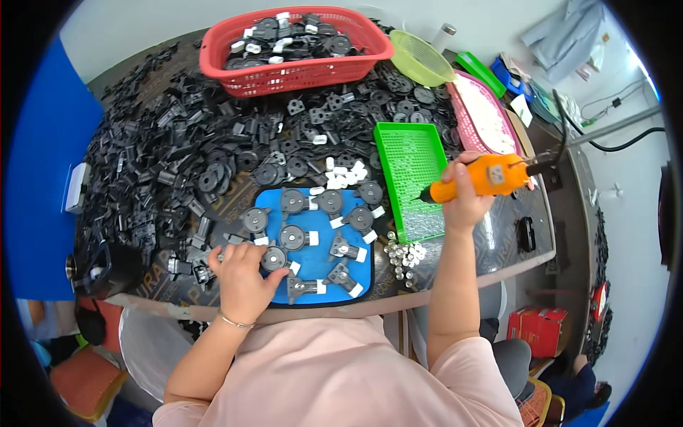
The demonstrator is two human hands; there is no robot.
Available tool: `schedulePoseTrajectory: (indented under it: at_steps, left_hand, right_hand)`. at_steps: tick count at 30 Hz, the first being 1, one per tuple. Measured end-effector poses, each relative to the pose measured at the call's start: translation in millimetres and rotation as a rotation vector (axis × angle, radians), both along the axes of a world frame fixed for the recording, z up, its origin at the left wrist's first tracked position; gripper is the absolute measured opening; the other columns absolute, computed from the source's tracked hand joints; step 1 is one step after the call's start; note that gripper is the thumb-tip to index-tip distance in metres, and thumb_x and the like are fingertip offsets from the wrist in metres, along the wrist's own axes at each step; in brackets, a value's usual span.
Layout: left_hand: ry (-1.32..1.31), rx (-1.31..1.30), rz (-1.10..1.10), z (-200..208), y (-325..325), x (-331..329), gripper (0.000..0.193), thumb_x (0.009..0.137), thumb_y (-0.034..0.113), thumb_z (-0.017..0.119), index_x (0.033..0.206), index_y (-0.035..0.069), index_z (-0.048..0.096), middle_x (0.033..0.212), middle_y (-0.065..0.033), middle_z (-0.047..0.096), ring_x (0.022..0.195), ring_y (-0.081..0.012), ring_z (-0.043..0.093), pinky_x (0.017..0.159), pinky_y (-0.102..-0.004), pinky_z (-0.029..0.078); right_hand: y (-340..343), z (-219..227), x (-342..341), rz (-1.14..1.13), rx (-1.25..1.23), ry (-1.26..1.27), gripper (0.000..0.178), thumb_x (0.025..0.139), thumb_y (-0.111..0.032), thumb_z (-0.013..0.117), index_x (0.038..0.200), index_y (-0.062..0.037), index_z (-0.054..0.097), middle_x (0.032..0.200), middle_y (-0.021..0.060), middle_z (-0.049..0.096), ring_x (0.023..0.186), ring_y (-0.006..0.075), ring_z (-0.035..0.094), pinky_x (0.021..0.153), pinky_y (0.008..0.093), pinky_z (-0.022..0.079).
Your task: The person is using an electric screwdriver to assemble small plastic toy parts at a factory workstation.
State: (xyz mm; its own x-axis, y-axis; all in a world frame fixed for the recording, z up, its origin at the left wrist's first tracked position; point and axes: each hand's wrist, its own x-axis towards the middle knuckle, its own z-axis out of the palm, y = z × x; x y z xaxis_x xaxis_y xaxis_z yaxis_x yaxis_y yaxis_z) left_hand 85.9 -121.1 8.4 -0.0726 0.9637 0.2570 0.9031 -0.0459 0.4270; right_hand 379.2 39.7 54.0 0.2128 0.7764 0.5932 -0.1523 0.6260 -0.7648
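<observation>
My right hand (466, 203) is closed around an orange power screwdriver (484, 179), its dark tip pointing left over the green perforated tray (396, 213). My left hand (245, 279) rests at the left edge of a blue mat (320, 265). Its thumb and forefinger lie against a black disc-headed plastic part (273, 257) with a white end piece. Several similar black parts (292, 237) with white ends are spread over the mat. Beyond the mat lies a small heap of white plastic pieces (345, 174). Small shiny metal pieces (403, 257) lie between mat and tray.
Loose black plastic parts (153, 153) pile over the table's left and back. A red basket (299, 84) of assembled parts stands at the back, beside a yellow-green colander (421, 60). Pink basket (484, 114) with white pieces is at right. A dark cable runs from the screwdriver.
</observation>
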Motion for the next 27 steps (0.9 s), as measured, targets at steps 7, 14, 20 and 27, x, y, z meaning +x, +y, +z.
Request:
schedulePoseTrajectory:
  at_steps: [7,14,20,27]
  left_hand:
    - [0.006,-0.002,-0.038,0,3,5,0.044,0.061,0.032,0.079,0.093,0.005,0.064,0.086,-0.0061,0.059,0.089,-0.0257,0.053,0.092,-0.0432,0.028]
    - [0.017,-0.004,-0.043,1,5,6,0.045,0.062,0.034,0.079,0.094,0.005,0.064,0.086,-0.0063,0.059,0.090,-0.0259,0.053,0.092,-0.0431,0.028]
    - [0.005,-0.009,-0.049,1,5,5,0.047,0.062,0.036,0.079,0.094,0.006,0.064,0.086,-0.0061,0.059,0.090,-0.0257,0.053,0.092,-0.0440,0.028]
    - [-0.013,-0.006,-0.053,1,6,6,0.044,0.059,0.030,0.081,0.093,0.008,0.066,0.084,-0.0035,0.058,0.089,-0.0242,0.052,0.092,-0.0450,0.027]
  right_hand:
    - [4,-9,7,-0.032,-0.013,-0.020,0.021,0.080,0.006,0.057,0.098,-0.0007,0.049,0.092,0.0101,0.054,0.064,0.0164,0.054,0.060,0.0295,0.046]
    - [8,-16,9,-0.018,-0.015,-0.013,0.020,0.080,0.006,0.057,0.098,-0.0005,0.050,0.092,0.0099,0.053,0.064,0.0166,0.054,0.060,0.0295,0.046]
    - [7,-19,11,-0.033,-0.020,0.008,0.019,0.080,0.006,0.057,0.097,-0.0006,0.050,0.091,0.0097,0.054,0.064,0.0169,0.054,0.060,0.0298,0.046]
    - [6,-20,14,-0.004,-0.026,-0.016,0.017,0.080,0.003,0.057,0.095,-0.0015,0.050,0.086,0.0087,0.053,0.064,0.0166,0.054,0.060,0.0291,0.045]
